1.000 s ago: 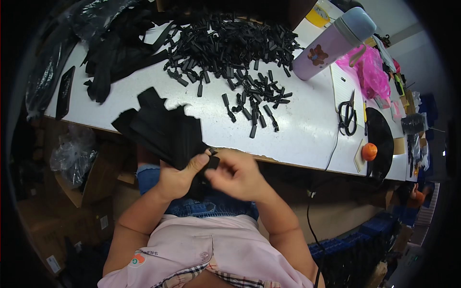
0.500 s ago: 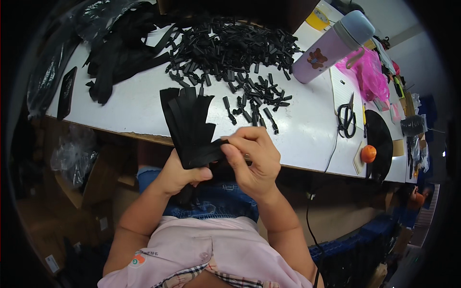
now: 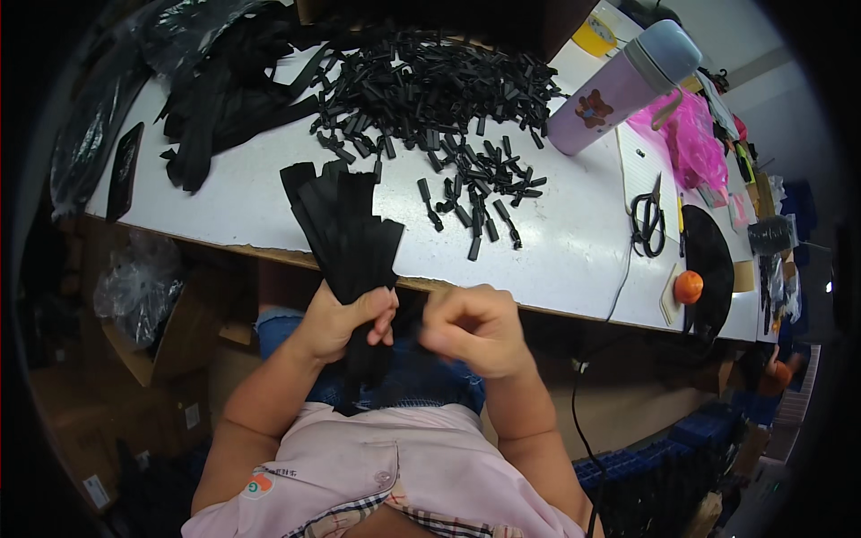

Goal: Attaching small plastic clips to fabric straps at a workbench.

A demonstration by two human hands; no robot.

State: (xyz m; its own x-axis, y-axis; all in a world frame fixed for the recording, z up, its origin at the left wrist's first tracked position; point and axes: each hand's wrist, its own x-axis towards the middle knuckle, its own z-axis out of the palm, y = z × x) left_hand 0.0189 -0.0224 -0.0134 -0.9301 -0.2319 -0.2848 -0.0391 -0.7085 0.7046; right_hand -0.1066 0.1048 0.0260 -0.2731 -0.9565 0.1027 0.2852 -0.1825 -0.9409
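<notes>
Bundle of flat black fabric strips point(image 3: 343, 238): fanned ends forward of the grip, long axis away from the body.
Left hand point(image 3: 339, 321): wrapped around the bundle.
Right hand point(image 3: 475, 330): curled, just beside; contents cannot be told.
White table point(image 3: 574, 247): beyond the grip.

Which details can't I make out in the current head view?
In the head view:
Black strips: gripped part hidden by the left hand.
Right hand: blurred and curled; whether it holds anything is unclear.
Pile of black pieces: lower ones covered by upper ones.
Dark boxlike object: cut off by the top edge.
</notes>
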